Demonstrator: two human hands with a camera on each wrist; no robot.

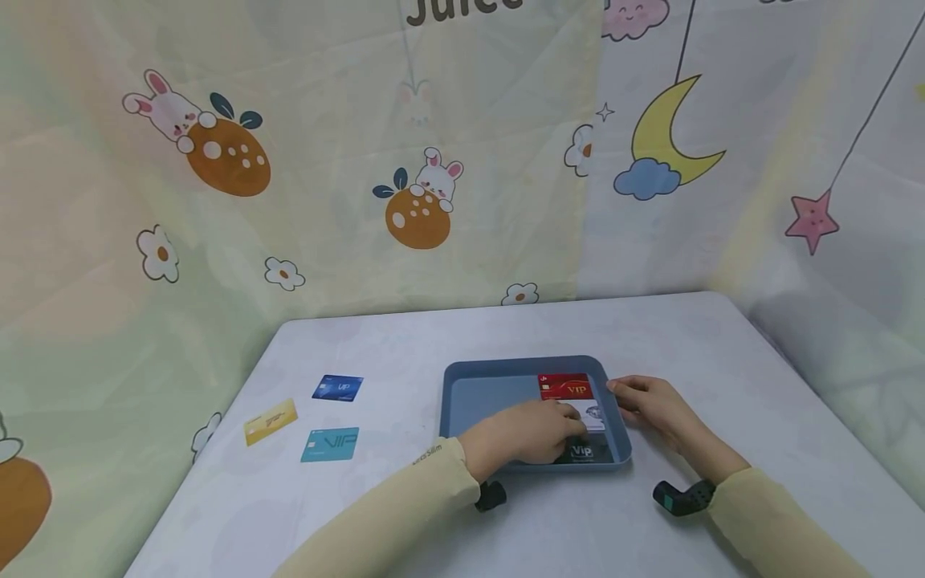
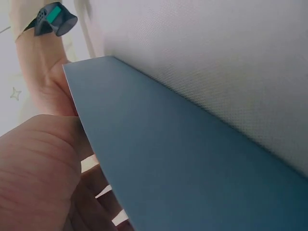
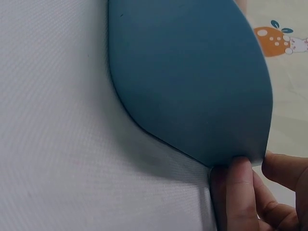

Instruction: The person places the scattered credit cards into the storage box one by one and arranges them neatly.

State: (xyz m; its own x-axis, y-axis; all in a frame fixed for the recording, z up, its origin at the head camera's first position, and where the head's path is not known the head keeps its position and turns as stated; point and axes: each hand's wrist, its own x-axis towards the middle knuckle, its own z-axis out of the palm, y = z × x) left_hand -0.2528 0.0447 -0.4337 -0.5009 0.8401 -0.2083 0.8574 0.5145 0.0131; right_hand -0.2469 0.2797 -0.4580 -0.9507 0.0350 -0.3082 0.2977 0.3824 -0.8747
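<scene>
A blue-grey tray (image 1: 477, 369) lies on the table with a red VIP card (image 1: 564, 386), a white card (image 1: 594, 415) and a black VIP card (image 1: 588, 451) stacked in a column at its right side. My left hand (image 1: 523, 432) reaches over the tray's front wall, its fingers resting on the white and black cards and partly covering both. The tray's outer wall (image 2: 159, 144) hides those fingertips in the left wrist view. At the right rim, my right hand (image 1: 661, 409) holds the tray, thumb at the upper edge and fingers (image 3: 241, 192) against the outer wall.
Left of the tray lie a dark blue VIP card (image 1: 338, 388), a yellow card (image 1: 270, 421) and a teal VIP card (image 1: 329, 444), spaced apart on the white table (image 1: 390, 345). A printed cloth (image 1: 325, 201) hangs behind the table.
</scene>
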